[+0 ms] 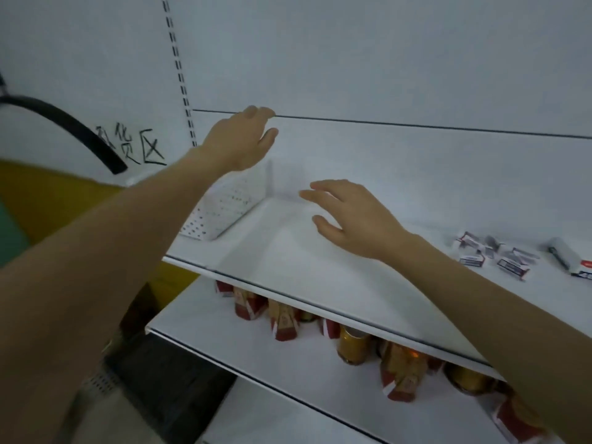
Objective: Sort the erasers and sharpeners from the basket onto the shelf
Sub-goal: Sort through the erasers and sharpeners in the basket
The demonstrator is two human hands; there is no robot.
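- Erasers point(493, 256) lie as a small heap of white sleeved packs on the shelf point(288, 267), well to the right of the perforated divider point(221, 213). Their long axes point every way, so no row is formed yet.
- Just right of that heap, farther again from the divider, lies a longer white pack point(565, 257), too blurred to name. I can make out no sharpener, and the basket is not in view.
- The right hand point(346, 216) hovers palm down over bare shelf, between the divider and the heap. Its fingers are spread and it holds nothing.
- Its fingertips point toward the divider, so the erasers lie behind its wrist, off to the right. It is much the nearer hand to them, and I judge a reach for a pack would mean swinging it back rightward.
- The divider stands upright at the shelf's left end and runs front to back. The bare stretch just right of it looks a likely start for a sorted row.
- The left hand point(246, 139) is raised above and behind the divider, its fingers loosely curled and holding nothing I can see. It is well apart from the heap.
- The back panel point(384, 75) rises behind the divider. The left hand's knuckles sit at its dark seam, and I cannot tell whether they touch it.
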